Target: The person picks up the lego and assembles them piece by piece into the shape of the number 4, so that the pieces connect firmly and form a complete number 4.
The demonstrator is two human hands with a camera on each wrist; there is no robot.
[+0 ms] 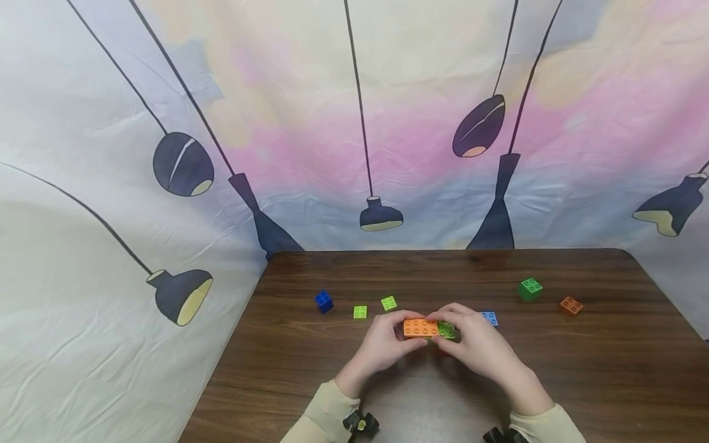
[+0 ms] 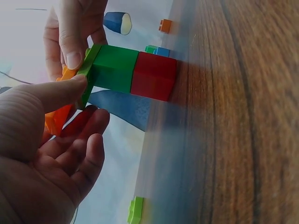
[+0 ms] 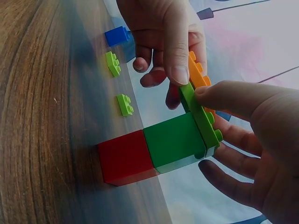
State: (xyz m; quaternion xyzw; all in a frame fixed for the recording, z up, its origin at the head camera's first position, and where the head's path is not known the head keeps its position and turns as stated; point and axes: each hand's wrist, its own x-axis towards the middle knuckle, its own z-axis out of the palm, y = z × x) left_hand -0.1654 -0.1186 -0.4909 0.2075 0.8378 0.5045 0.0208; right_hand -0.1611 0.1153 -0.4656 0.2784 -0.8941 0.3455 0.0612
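Observation:
Upright on the table stands a small tower: a red brick [image 2: 154, 75] at the bottom, a dark green brick [image 2: 114, 69] over it, and a flat lime green plate [image 3: 202, 119] on top. An orange brick [image 1: 418, 328] lies over the left part of the plate, whose studs show at the right. My left hand [image 1: 386, 341] pinches the orange brick at its left, thumb along the near edge of the plate. From the right, my right hand [image 1: 476, 341] pinches around the orange brick and plate, thumb on the near side. Its fingers are partly hidden behind the tower.
Beyond the hands lie a dark blue brick [image 1: 324, 302], a lime piece [image 1: 360, 312] and another lime piece [image 1: 389, 303]. A light blue piece [image 1: 490, 318] shows behind the right hand. Farther right are a green brick [image 1: 530, 289] and a brownish orange piece [image 1: 571, 305]. A printed cloth hangs behind the table.

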